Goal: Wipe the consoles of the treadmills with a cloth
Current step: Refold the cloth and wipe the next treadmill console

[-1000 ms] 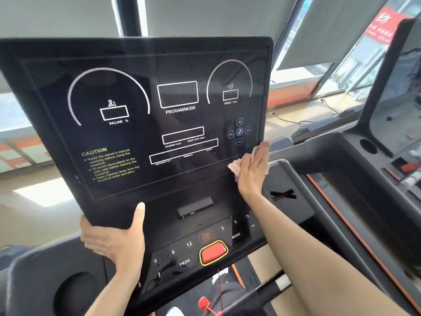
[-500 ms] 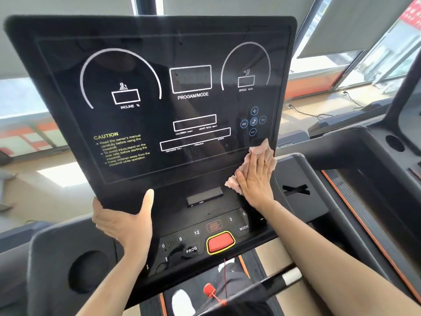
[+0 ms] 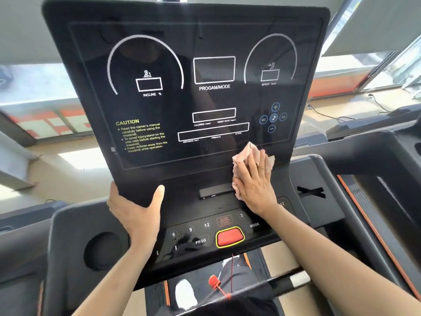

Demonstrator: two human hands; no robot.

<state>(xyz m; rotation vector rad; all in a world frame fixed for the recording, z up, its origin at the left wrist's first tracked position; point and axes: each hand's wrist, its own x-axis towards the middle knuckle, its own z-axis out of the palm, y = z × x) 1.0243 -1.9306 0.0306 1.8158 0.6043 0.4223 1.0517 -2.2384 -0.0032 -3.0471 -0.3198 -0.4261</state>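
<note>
so, the console (image 3: 173,53) fills most of the frame, centre & up: a big flat slab w/ rounded corners, glossy black face, white printed dials, yellow caution text at mid left. gloss like that shows every smear, so prob. best to go in long overlapping passes w/ light, even pressure, no scrubbing in one spot.

lower centre, the key strip (image 3: 196,226) looks duller and tilts toward you. go slower there and wipe round the keys rather than pushing down, esp. the red stop button (image 3: 229,238), a rounded pad w/ a yellow rim.

your left hand (image 3: 134,210), lower left of the panel, grips the console's bottom edge: thumb up on the front, fingers out of sight behind. good brace, so the slab shouldn't rock under the wipe.

your right hand (image 3: 255,183), right of centre, lies flat & open, fingers straight, pressing the cloth (image 3: 247,153) onto the bottom right of the glossy face, just beside the small slot (image 3: 215,191).

cloth is pale pink, thin, soft, crumpled, poking out above & left of your fingers. folding it into a flat pad would prob. put more of it on the surface.
</note>
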